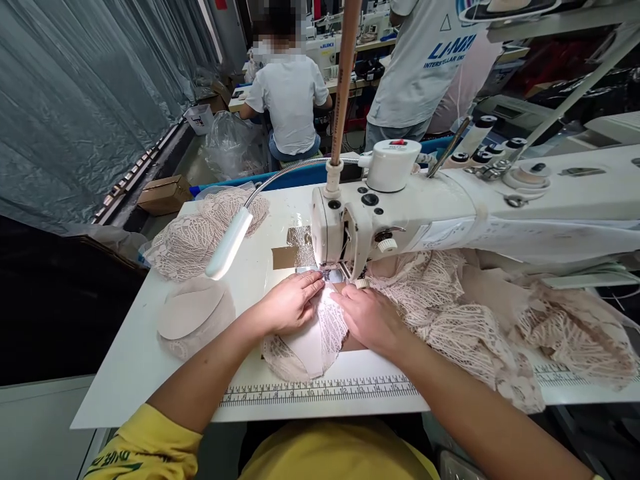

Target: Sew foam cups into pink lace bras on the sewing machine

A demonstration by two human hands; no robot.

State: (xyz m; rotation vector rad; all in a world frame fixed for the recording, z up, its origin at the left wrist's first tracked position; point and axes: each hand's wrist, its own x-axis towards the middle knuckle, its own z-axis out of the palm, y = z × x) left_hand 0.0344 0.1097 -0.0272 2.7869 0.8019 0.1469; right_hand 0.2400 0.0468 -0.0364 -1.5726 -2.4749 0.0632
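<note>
Under the presser foot of a white sewing machine [345, 230] lies a beige lace piece [334, 323] with a smooth pale panel, its front edge spread on the table. My left hand [293, 303] rests flat on the piece, fingers stretched toward the needle area. From the other side my right hand [373, 320] holds the lace's right edge, thumb and fingers close together; its far fingers are partly hidden. The machine head covers part of the stitching spot, which a lamp [230, 243] on a bendable neck lights from the left.
Lace heaps [210, 227] sit at the table's far left, with stacked pale oval pieces [193, 313] nearer. More lace [465, 333] is bunched right of my right hand. A printed ruler [320, 393] runs along the front edge. Thread spools [480, 137] stand behind the machine; two people are beyond.
</note>
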